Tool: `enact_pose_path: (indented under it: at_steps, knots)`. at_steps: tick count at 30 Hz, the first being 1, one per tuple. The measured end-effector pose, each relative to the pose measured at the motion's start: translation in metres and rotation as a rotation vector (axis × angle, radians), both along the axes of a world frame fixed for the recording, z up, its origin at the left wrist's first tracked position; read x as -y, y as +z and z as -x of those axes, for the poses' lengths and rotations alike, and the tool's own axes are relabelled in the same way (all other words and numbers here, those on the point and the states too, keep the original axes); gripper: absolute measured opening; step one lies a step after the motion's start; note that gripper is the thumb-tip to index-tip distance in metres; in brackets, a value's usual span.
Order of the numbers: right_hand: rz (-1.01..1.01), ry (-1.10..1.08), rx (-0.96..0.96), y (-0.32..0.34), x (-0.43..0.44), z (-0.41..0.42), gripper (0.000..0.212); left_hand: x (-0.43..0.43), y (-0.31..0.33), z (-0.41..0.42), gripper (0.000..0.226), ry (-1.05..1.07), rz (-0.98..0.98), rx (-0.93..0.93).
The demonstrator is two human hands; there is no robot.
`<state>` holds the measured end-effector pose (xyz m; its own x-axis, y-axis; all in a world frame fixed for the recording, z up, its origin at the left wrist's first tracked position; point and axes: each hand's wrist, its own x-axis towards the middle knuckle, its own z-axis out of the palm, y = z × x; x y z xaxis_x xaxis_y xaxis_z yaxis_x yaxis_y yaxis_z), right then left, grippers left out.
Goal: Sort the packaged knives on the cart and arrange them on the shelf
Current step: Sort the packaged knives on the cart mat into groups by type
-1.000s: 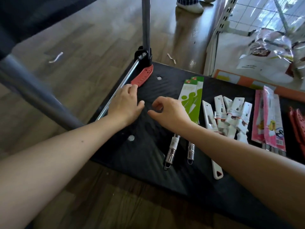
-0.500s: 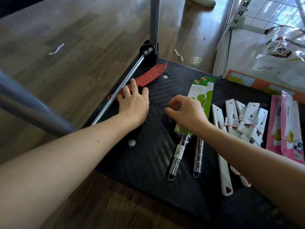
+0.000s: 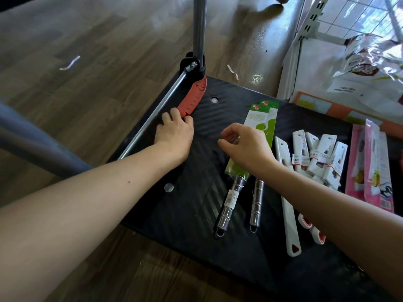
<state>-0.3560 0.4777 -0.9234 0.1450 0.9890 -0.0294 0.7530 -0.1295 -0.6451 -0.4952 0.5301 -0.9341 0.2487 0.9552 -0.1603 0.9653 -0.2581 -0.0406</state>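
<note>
A red knife (image 3: pixel 194 95) in a holed sheath lies along the left rail of the black cart deck (image 3: pixel 196 214), its tip at the corner post. My left hand (image 3: pixel 175 136) grips its near end. My right hand (image 3: pixel 246 147) hovers over two green-carded knives (image 3: pixel 260 118) with steel handles, fingers curled and apart, holding nothing. To the right lie several white knives (image 3: pixel 320 155) in card sleeves, then pink packaged knives (image 3: pixel 370 168) at the cart's right edge.
The cart's upright post (image 3: pixel 199 25) and chrome side rail (image 3: pixel 165 101) stand right by the red knife. A white shelf frame (image 3: pixel 309 25) and a crinkled plastic bag (image 3: pixel 370 62) are at the back right. A thick grey bar (image 3: pixel 32 144) crosses at the left.
My left hand has closed on the red knife's near end, and the blade has swung from pointing right to lying along the rail. My right hand barely moved.
</note>
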Motion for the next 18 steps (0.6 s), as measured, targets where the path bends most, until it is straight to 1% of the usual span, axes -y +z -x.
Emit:
enact_pose_path:
  at_steps: [4, 9, 15, 18]
  knots:
    - [0.015, -0.003, 0.012, 0.002, 0.002, -0.004, 0.019, 0.003, 0.002, 0.003, 0.047, -0.033, -0.013, 0.045]
    - [0.012, 0.002, 0.026, 0.003, 0.006, -0.005, 0.019, 0.005, 0.0, 0.013, 0.038, -0.053, -0.034, 0.213]
    - [0.005, 0.012, 0.044, 0.003, 0.012, -0.009, 0.019, 0.02, 0.001, 0.015, 0.037, -0.086, -0.018, 0.379]
    - [0.011, 0.034, 0.069, 0.005, 0.02, -0.015, 0.019, 0.03, 0.007, 0.006, 0.043, -0.085, -0.004, 0.492]
